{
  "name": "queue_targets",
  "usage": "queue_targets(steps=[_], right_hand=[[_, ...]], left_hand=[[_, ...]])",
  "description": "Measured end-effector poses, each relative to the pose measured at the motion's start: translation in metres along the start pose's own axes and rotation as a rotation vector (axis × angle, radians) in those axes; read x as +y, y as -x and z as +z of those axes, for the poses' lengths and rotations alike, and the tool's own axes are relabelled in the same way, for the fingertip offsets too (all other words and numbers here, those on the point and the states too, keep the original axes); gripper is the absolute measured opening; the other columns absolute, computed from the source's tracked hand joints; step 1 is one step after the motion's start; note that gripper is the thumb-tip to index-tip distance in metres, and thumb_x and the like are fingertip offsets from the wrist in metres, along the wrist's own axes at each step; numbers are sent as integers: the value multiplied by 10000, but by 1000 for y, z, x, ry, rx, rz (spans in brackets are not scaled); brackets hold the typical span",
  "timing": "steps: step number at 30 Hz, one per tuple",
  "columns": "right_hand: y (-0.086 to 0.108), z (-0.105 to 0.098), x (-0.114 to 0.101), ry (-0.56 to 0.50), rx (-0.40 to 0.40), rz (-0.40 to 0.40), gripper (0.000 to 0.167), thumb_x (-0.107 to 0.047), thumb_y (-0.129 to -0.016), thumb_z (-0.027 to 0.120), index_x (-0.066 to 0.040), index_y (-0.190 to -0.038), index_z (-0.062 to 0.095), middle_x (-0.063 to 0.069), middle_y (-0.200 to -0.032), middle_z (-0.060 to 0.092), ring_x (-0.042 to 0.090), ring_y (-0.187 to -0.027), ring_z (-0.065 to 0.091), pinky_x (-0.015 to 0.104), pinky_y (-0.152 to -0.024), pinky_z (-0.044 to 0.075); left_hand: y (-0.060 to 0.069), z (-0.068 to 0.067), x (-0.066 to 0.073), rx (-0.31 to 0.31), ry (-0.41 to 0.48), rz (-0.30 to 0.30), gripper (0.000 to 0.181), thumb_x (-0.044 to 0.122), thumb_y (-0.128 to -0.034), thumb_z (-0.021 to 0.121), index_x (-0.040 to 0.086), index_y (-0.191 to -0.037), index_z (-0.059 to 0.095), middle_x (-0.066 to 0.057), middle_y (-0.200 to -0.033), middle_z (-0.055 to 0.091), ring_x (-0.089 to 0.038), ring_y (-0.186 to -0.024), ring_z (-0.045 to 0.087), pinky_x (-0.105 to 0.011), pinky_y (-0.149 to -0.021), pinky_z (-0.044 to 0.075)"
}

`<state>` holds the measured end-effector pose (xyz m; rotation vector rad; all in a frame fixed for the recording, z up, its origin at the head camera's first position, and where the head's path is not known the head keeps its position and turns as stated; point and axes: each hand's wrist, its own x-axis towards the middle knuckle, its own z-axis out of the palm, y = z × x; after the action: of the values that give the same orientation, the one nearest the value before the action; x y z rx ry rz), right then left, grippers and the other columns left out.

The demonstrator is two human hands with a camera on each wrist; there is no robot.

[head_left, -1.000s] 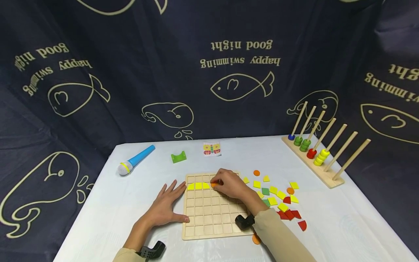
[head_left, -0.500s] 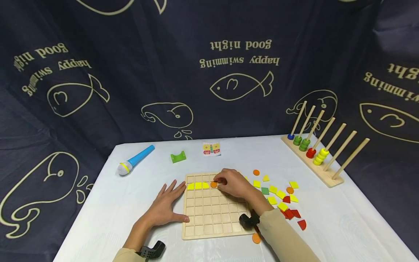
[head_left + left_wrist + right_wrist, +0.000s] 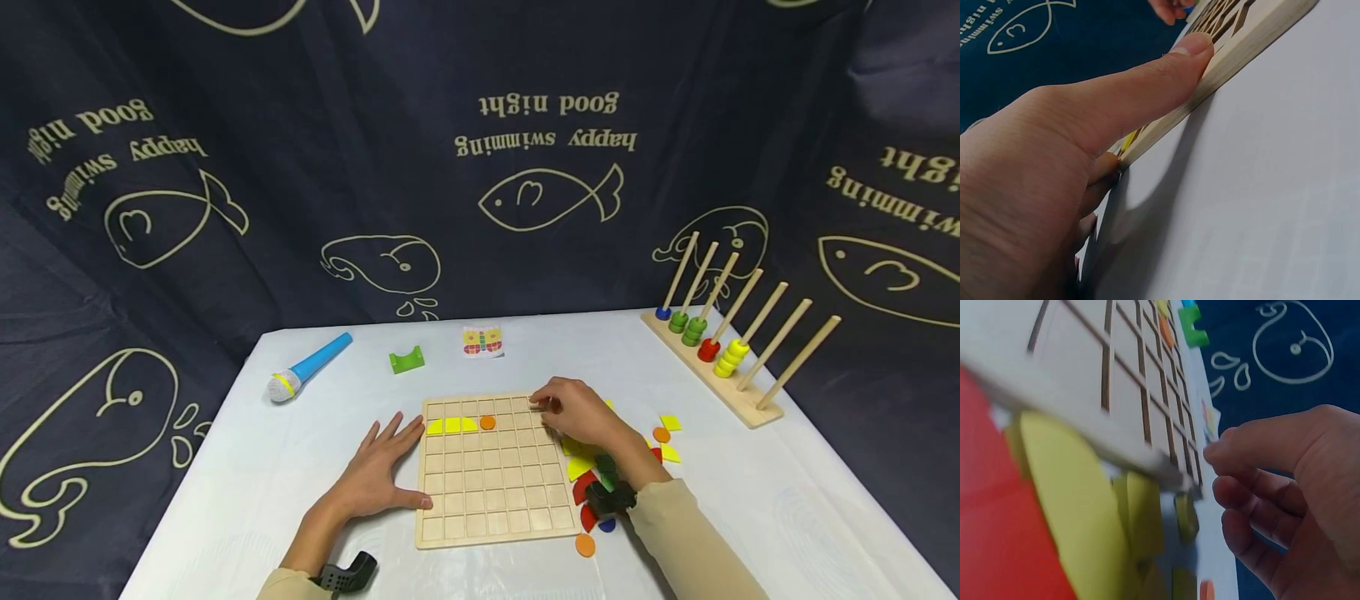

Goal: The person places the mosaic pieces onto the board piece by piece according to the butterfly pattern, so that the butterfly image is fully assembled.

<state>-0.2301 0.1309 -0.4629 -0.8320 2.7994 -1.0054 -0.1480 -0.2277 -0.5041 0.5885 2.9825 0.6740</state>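
A wooden grid board (image 3: 495, 482) lies flat on the white table. Three yellow tiles (image 3: 453, 426) sit in a row toward its far left, and an orange disc (image 3: 487, 422) lies to their right in the same row. My left hand (image 3: 385, 473) rests with straight, spread fingers along the board's left edge; in the left wrist view its thumb (image 3: 1147, 94) touches the rim. My right hand (image 3: 587, 417) hovers by the board's far right corner. Its fingers hang loosely bent, and the right wrist view shows nothing between them.
Loose yellow, red, green, blue and orange pieces, among them an orange disc (image 3: 585, 545), lie right of the board, partly behind the right arm. Behind it are a butterfly pattern card (image 3: 482, 342), a green block (image 3: 407, 360) and a toy microphone (image 3: 315, 363). A peg counting stand (image 3: 731, 392) stands right.
My right hand has let go of the orange disc, leaving it in the row with the yellow tiles, and moved right to the board's far corner. The left hand has stayed put.
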Motion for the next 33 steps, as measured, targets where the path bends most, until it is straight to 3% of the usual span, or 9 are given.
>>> queue_targets(steps=[6,15,27,33], right_hand=[[7,-6,14,49,-3,77,324,17,-787,680,-84,-1092,718,-3,-952,640,170,-813,539,333,-761,485],[24,-21,35,33,-3,158,358,-55,-776,748,-95,-1128,700,-1,-983,618,171,-847,529,377,-817,487],[21,-14,39,55,-11,174,390,-213,-805,783,-72,-1156,691,-3,-952,586,164,-820,504,345,-767,478],[18,-12,39,63,14,176,275,-175,-808,775,-121,-1074,730,-17,-936,581,161,-812,507,346,-754,465]], left_hand=[[1,0,0,1,2,-6,1226,831,-526,679,148,-1495,367,70,-1549,280,-229,-1454,90,-506,-1154,22],[1,-1,2,-4,9,5,1216,814,-539,694,142,-1496,361,75,-1552,270,-218,-1453,87,-484,-1158,23],[2,-1,-1,2,-1,2,1223,830,-533,678,139,-1494,368,59,-1547,288,-235,-1453,94,-502,-1155,26],[1,0,0,3,1,8,1217,822,-537,684,136,-1492,370,58,-1548,289,-234,-1453,95,-503,-1155,27]])
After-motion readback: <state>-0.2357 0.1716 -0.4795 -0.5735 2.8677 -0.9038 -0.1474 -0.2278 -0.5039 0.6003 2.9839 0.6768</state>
